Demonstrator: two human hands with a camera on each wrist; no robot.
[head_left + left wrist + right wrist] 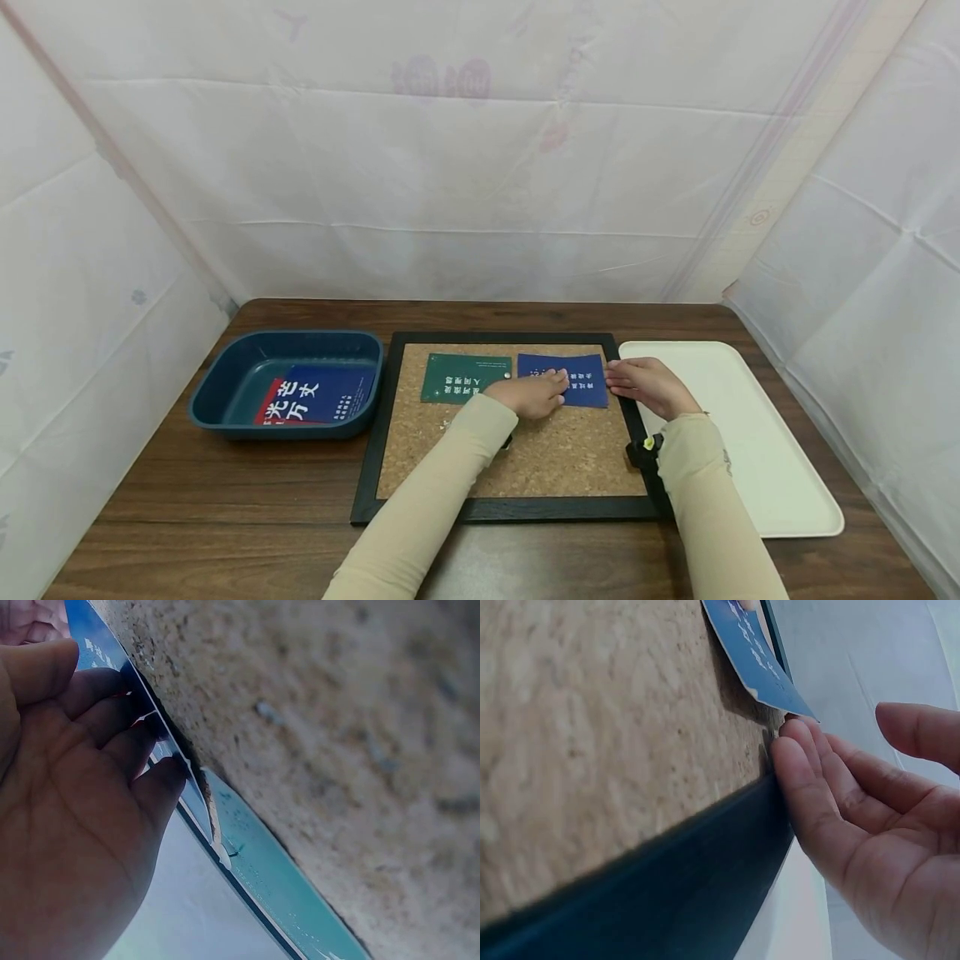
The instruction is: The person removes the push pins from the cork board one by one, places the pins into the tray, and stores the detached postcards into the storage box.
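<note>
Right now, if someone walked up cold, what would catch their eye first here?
Probably the two hands meeting at the blue card on the cork board: the left hand presses its left part, the right hand rests at the board's right frame. Beside it lies a green card; at left, a navy bin holds a red-and-blue sheet.

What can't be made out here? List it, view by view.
- Head view: the print on the blue card and green card is too small to read; the left hand covers the blue card's left part.
- Head view: the card in the blue bin is partly cut off by the bin's near wall.
- Left wrist view: the cork board is blurred at close range.
- Right wrist view: the right hand hides the tray behind it.
</note>
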